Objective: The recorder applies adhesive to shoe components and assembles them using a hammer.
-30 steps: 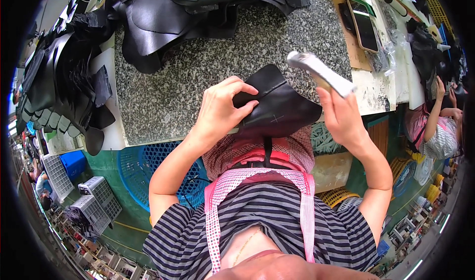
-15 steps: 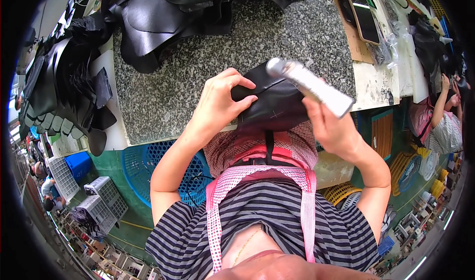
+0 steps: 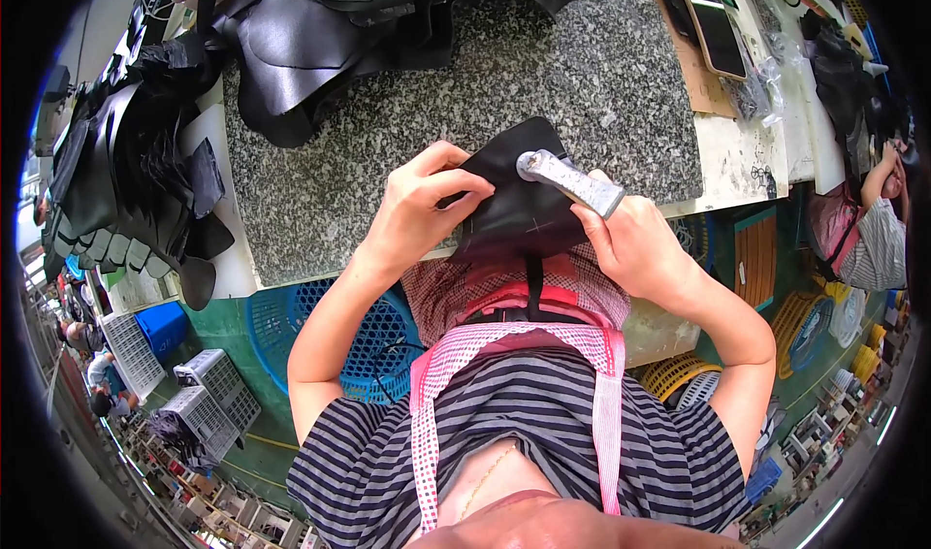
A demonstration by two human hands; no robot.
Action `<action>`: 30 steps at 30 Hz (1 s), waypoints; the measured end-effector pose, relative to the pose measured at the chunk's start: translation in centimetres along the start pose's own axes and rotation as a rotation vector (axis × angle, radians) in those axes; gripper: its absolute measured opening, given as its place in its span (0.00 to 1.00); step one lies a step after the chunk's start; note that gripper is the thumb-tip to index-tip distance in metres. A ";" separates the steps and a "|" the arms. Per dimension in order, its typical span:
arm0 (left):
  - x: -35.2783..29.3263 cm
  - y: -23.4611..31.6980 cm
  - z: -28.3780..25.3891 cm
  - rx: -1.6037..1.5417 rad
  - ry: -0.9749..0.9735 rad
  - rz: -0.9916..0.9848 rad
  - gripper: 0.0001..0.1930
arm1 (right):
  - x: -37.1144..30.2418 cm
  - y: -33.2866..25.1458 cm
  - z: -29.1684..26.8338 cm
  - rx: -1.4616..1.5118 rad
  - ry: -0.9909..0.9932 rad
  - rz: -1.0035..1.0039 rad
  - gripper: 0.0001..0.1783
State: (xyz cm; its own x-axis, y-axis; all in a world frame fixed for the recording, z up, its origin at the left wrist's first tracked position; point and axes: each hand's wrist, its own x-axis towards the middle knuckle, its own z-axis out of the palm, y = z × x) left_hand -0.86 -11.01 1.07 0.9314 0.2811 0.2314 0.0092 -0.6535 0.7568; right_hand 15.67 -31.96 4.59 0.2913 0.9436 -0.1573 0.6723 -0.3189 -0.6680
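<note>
At the near edge of the granite slab (image 3: 407,132), a black leather piece (image 3: 519,205) lies half on the stone and half over the person's lap. Left hand (image 3: 417,214) presses on its left edge, fingers curled together with the tips pinning the leather down. Right hand (image 3: 635,248) is wrapped tight round the handle of a metal hammer (image 3: 570,180), whose round head rests on the piece near its top. Behind, a heap of black cut leather (image 3: 330,25) covers the slab's far side, and more pieces (image 3: 126,180) hang at the left. A phone (image 3: 716,25) lies on cardboard at the upper right. Under the bench stands a blue basket (image 3: 364,340). Another person (image 3: 868,224) sits far right.
</note>
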 end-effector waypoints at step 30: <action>1.1 2.5 1.7 0.028 0.004 -0.287 0.12 | 0.2 -0.6 -2.7 0.005 0.166 -0.058 0.14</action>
State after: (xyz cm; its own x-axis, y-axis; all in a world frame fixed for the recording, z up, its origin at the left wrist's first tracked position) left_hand 0.81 -13.54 2.21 0.8875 0.4606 0.0127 0.2825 -0.5658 0.7747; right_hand 17.17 -31.77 6.96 0.3606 0.9327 0.0037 0.6880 -0.2633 -0.6762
